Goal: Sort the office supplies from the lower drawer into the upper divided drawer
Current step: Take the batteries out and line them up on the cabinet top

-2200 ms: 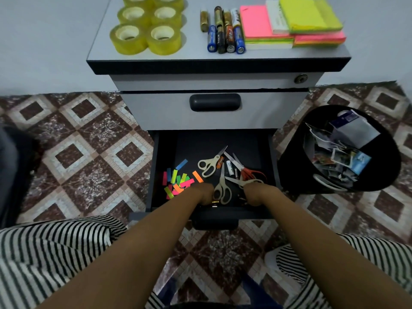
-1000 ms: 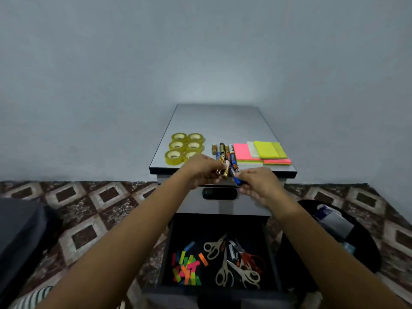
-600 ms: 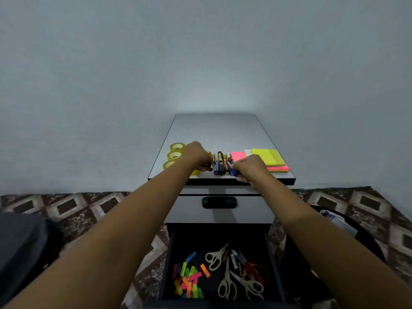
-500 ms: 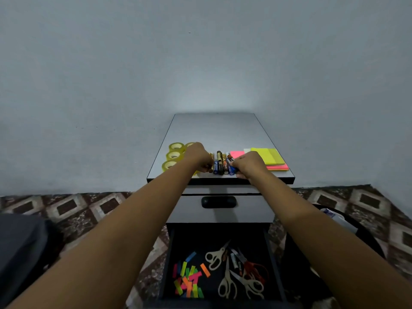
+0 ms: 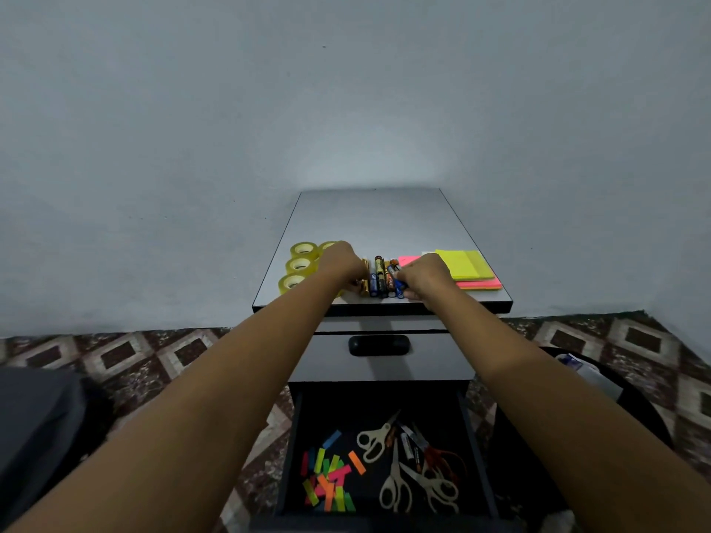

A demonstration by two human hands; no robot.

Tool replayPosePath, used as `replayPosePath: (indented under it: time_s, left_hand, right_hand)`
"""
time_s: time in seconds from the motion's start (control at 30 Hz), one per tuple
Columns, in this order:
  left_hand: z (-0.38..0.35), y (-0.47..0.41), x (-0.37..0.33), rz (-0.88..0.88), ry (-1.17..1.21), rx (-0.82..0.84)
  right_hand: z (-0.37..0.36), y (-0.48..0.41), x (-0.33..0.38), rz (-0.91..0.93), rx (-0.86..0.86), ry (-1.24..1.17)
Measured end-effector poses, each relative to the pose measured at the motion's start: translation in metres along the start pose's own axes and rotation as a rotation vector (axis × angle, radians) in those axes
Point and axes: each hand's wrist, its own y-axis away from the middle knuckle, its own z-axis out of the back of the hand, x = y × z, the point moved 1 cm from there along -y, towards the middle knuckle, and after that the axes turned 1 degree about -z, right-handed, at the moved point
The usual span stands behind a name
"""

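Both hands work the row of batteries point(image 5: 381, 277) at the front edge of the cabinet top point(image 5: 373, 221), between yellow tape rolls point(image 5: 302, 265) and sticky-note pads point(image 5: 467, 265). The right hand point(image 5: 425, 275) curls round a blue battery point(image 5: 399, 288) at the row's right end, while the left hand point(image 5: 342, 265) covers the left end, its hold hidden. Each cell is best laid snug and parallel so none rolls off; scissors point(image 5: 396, 482) and paper flags point(image 5: 329, 478) lie in the open lower drawer point(image 5: 481, 455), well apart from both hands.
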Motion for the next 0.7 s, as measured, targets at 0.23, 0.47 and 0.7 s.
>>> replayPosePath:
  time_s: [0.23, 0.47, 0.7]
  left_hand:
    - [0.005, -0.005, -0.001, 0.007, 0.070, 0.030]
    - [0.019, -0.017, -0.004, -0.025, -0.037, -0.024]
    - [0.018, -0.029, -0.007, -0.047, -0.113, -0.024]
  right_hand:
    - [-0.001, -0.003, -0.002, -0.025, 0.012, -0.021]
    - [0.001, -0.004, 0.003, -0.022, 0.012, -0.003]
    - [-0.003, -0.014, 0.007, 0.001, 0.037, -0.032]
